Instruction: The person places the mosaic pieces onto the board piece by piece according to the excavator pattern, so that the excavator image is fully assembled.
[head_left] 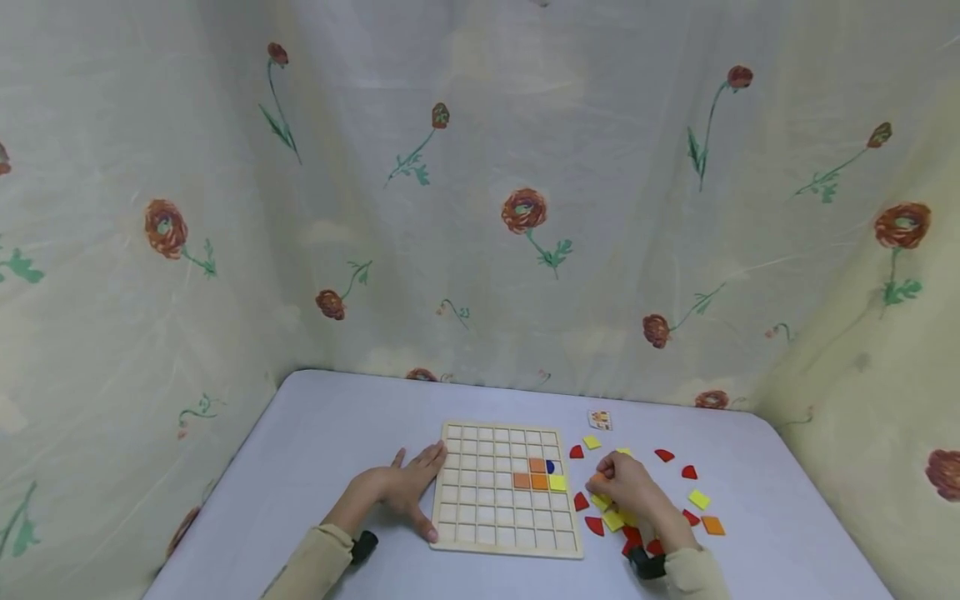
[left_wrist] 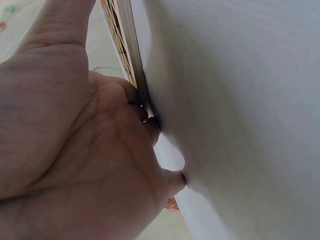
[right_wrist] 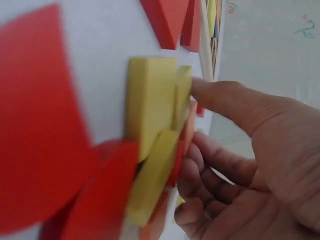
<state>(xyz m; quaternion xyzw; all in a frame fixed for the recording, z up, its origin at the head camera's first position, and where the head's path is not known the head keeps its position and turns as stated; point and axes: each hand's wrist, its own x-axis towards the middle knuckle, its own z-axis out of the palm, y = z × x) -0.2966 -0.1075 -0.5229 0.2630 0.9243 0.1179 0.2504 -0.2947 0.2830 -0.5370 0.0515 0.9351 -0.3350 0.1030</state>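
A wooden grid board [head_left: 480,550] lies on the table, with orange tiles [head_left: 538,482], a yellow tile [head_left: 557,482] and a dark blue rounded piece [head_left: 551,467] in cells toward its right side. My left hand [head_left: 411,487] is spread against the board's left edge, thumb at the near corner; the left wrist view shows its palm [left_wrist: 95,150] beside the board's side. Over the loose pieces right of the board, my right hand [head_left: 630,485] pinches an orange square tile [right_wrist: 189,127] between thumb and fingers. Yellow tiles [right_wrist: 159,95] and red quarter-round pieces [right_wrist: 35,115] lie close by it.
A small picture card [head_left: 600,419] lies beyond the pieces, near the table's far edge. Red pieces [head_left: 664,455], a yellow tile [head_left: 699,499] and an orange tile [head_left: 712,525] are scattered right of my right hand. Flowered curtain [head_left: 480,250] surrounds the table.
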